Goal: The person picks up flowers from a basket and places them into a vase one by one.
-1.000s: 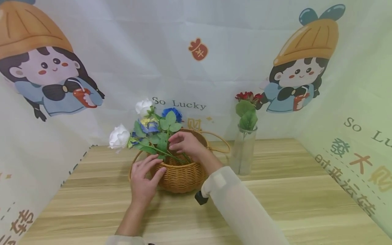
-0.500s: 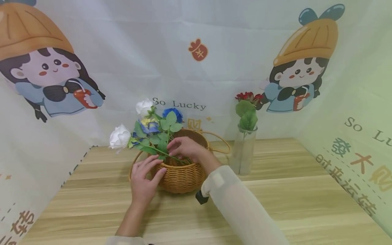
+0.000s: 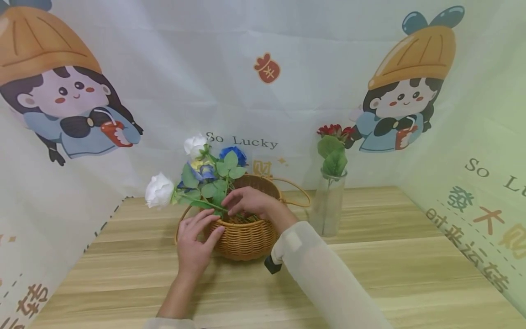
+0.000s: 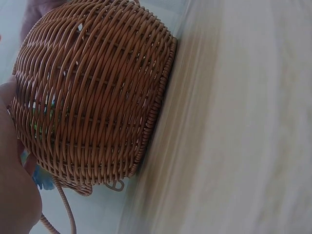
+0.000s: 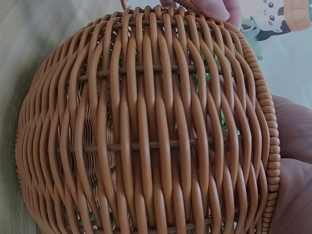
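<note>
A round brown wicker basket (image 3: 246,240) stands on the table, holding flowers with green leaves. My left hand (image 3: 196,242) grips its left rim, thumb on the outside; in the right wrist view that thumb (image 5: 217,9) shows at the rim. My right hand (image 3: 252,201) reaches over the opening and pinches the green stem of a white rose (image 3: 159,190), whose bloom leans out to the left. Behind it stand another white rose (image 3: 196,145), a blue rose (image 3: 233,155) and a blue-and-yellow bloom (image 3: 202,169). The right fingertips are partly hidden among the stems.
Right of the basket stands a clear glass vase (image 3: 328,205) with a red flower (image 3: 334,131). The basket's handle (image 3: 297,189) leans out to the right. A printed cloth (image 3: 263,105) hangs behind the wooden table (image 3: 370,269).
My right hand has sunk a little lower into the basket's opening. The left white rose has tilted slightly, its stem lying lower. My left hand stays at the rim.
</note>
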The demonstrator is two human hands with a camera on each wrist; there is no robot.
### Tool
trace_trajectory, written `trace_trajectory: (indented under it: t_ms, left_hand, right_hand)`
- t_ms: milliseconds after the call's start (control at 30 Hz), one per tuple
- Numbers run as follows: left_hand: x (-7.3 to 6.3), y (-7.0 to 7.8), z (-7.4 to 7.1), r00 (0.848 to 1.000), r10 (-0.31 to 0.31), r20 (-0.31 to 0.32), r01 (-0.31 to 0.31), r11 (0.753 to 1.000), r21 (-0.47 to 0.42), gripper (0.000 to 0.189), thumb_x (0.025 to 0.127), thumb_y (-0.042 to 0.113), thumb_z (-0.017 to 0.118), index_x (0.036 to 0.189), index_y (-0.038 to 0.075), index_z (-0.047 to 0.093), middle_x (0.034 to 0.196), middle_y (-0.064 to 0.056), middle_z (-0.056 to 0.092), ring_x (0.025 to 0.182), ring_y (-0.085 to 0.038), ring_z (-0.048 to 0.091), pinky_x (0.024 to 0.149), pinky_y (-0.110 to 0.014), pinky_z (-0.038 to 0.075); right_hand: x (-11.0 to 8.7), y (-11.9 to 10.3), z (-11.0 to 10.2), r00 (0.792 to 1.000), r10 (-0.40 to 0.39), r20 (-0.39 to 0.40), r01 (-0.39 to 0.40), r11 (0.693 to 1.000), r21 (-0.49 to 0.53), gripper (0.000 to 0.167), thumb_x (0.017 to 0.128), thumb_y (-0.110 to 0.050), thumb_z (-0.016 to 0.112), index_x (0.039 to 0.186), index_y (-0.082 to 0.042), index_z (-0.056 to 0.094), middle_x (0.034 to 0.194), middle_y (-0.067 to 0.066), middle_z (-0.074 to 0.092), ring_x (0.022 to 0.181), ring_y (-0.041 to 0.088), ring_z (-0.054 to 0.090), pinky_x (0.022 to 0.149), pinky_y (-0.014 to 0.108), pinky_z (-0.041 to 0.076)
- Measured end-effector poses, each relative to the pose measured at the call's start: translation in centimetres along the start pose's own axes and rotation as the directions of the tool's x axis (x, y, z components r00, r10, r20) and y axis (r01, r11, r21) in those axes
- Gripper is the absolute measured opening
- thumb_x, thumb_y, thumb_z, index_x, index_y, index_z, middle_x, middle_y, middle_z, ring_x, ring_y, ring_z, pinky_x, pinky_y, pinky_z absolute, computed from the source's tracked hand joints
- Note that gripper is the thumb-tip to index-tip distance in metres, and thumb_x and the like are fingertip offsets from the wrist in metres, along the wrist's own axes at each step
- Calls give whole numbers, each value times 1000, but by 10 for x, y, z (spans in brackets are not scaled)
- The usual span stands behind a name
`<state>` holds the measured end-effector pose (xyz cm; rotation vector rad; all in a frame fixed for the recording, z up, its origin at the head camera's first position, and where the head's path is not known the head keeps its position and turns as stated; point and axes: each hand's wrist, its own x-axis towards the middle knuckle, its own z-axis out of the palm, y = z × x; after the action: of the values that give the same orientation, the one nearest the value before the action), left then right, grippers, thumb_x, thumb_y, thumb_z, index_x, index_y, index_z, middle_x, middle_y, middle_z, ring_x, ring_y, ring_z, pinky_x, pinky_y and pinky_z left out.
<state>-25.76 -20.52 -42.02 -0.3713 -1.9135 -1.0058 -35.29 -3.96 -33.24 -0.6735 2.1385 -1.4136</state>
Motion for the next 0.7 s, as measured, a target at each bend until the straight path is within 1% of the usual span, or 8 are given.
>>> trace_trajectory:
  t_ms: [100,200,300,367,467,567,700]
  left_hand:
    - [1,2,0,1000,-2,-2,2,1000,2,26,75,8,82,99,10,75,115,-6,69,96,-21,49,81,-29,33]
    - [1,3,0,1000,24,-16,-24,1000,15,26,74,7,83,98,10,75,110,-8,70,94,-24,50,81,-33,34]
    - [1,3,0,999,43,-30,-42,999,16,27,72,7,83,98,9,75,107,-10,71,92,-27,50,81,-36,34]
    - [1,3,0,999,43,-32,-42,999,18,27,72,7,83,97,9,75,107,-10,71,92,-27,50,81,-36,34]
    - [1,2,0,999,27,-27,-26,999,19,27,73,8,83,98,9,75,109,-9,71,93,-25,50,82,-32,34]
    - [1,1,0,1000,10,-14,-10,1000,13,26,74,8,83,99,9,75,112,-8,70,94,-22,50,84,-28,33]
    - [1,1,-1,1000,-1,-3,1,1000,2,26,75,9,82,100,9,75,115,-6,69,96,-21,50,84,-27,33]
  right_hand:
    - [-1,-1,0,1000,-9,9,9,1000,-7,24,90,1,65,113,-6,68,99,5,67,87,21,60,66,33,47]
    - [-2,-1,0,1000,-17,21,17,999,-39,23,90,1,64,113,-4,68,95,5,68,84,17,61,67,32,48]
    - [-2,-1,0,999,-29,18,30,996,-80,21,90,1,64,111,-3,69,92,5,69,83,16,62,69,33,50]
    - [-2,-1,0,999,-48,-1,48,993,-105,19,90,0,65,109,-3,70,92,5,69,83,17,61,71,33,50]
    - [-3,-1,0,995,-79,-57,73,992,-103,17,90,0,66,106,-3,72,95,4,69,85,17,61,72,32,50]
    - [-4,-1,0,990,-96,-103,87,993,-84,17,91,0,65,106,-2,72,97,5,69,88,17,61,71,31,49]
    - [-5,-1,-1,986,-98,-134,92,994,-56,17,93,-1,62,108,-2,71,97,6,71,88,18,63,69,31,49]
